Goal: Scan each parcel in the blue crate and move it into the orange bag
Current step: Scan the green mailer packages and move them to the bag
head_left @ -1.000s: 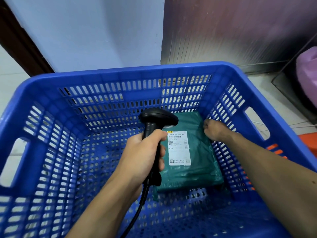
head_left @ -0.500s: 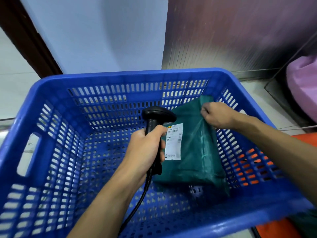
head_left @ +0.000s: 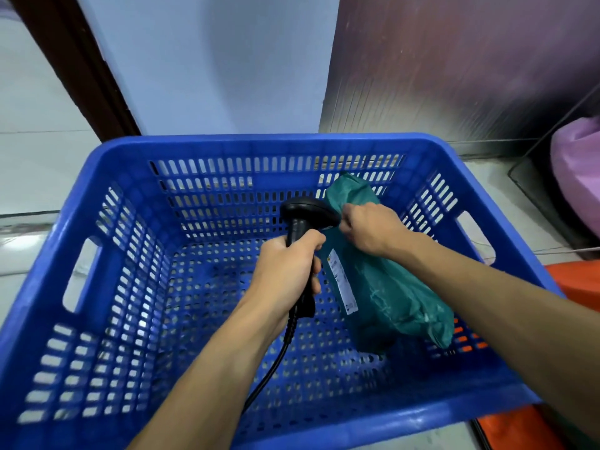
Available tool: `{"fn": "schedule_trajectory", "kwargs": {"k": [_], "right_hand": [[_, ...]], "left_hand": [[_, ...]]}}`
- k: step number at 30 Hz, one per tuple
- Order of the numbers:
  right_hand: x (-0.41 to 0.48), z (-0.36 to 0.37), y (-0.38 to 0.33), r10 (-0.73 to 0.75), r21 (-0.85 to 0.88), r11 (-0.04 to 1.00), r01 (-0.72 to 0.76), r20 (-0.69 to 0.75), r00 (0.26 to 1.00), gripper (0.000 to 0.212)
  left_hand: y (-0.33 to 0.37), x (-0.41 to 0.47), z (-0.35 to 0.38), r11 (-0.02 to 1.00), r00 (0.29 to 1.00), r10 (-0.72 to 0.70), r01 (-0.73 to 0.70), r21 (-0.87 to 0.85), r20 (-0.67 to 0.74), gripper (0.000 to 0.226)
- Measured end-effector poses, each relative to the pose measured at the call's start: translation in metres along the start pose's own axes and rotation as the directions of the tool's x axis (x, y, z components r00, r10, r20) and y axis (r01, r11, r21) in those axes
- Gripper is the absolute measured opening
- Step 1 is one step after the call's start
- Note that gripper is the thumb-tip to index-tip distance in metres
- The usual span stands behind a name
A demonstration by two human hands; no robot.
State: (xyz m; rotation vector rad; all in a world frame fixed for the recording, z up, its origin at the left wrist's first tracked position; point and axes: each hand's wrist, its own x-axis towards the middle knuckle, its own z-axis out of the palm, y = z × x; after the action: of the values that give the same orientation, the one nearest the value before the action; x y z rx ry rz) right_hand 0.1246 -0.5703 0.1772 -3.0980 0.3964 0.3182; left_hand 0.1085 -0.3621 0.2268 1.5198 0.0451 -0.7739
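The blue crate (head_left: 259,142) fills most of my view, sitting on a pale floor against the wall. My two forearms reach down into it. Inside, toward its right side, is the one green parcel (head_left: 389,287), tilted up on end with its top leaning toward the far wall; I can't tell whether its lower end rests on the crate floor. The orange bag (head_left: 578,284) lies outside the crate on the right, showing past the rim and through the slots. My right hand (head_left: 370,228) is clenched on the wrapping near the parcel's upper end. My left hand (head_left: 285,267) is wrapped round the handle of the black scanner (head_left: 305,209), whose head sits just beside the parcel. The white label (head_left: 342,284) faces left toward the scanner, seen nearly edge-on, print unreadable. The scanner's black cable (head_left: 276,362) trails down beside my left forearm.
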Motion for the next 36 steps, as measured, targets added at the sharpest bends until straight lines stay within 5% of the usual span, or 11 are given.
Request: {"fn": "schedule_trajectory", "kwargs": {"k": [5, 10, 14, 19, 26, 36], "right_hand": [[-0.012, 0.004, -0.001, 0.128, -0.126, 0.984, -0.128, -0.01, 0.992, 0.097], [-0.031, 0.011, 0.013, 0.398, 0.005, 0.911, -0.413, 0.254, 0.881, 0.142], [-0.046, 0.013, 0.021, 0.417, 0.043, 0.883, -0.468, 0.387, 0.822, 0.149], [-0.054, 0.008, 0.015, 0.433, 0.132, 0.853, -0.504, 0.36, 0.827, 0.143], [-0.093, -0.043, 0.028, 0.439, 0.336, 0.818, -0.467, 0.161, 0.884, 0.135], [-0.199, -0.161, 0.037, 0.438, 0.609, 0.743, -0.277, -0.129, 0.89, 0.148]], "left_hand": [[0.0, -0.002, 0.002, 1.0, 0.999, 0.008, -0.009, 0.023, 0.033, 0.021], [0.0, 0.0, 0.0, 1.0, 0.999, 0.019, -0.019, 0.009, 0.029, 0.02], [-0.002, 0.001, 0.001, 0.999, 0.999, 0.033, -0.034, 0.026, 0.03, 0.022], [-0.001, -0.002, 0.002, 0.998, 0.998, 0.069, -0.069, 0.014, 0.011, 0.02], [0.011, -0.025, -0.009, 0.989, 0.993, 0.119, -0.12, -0.086, -0.009, 0.016], [0.104, -0.104, -0.02, 0.924, 0.931, 0.332, -0.354, 0.147, 0.156, 0.017]]}}
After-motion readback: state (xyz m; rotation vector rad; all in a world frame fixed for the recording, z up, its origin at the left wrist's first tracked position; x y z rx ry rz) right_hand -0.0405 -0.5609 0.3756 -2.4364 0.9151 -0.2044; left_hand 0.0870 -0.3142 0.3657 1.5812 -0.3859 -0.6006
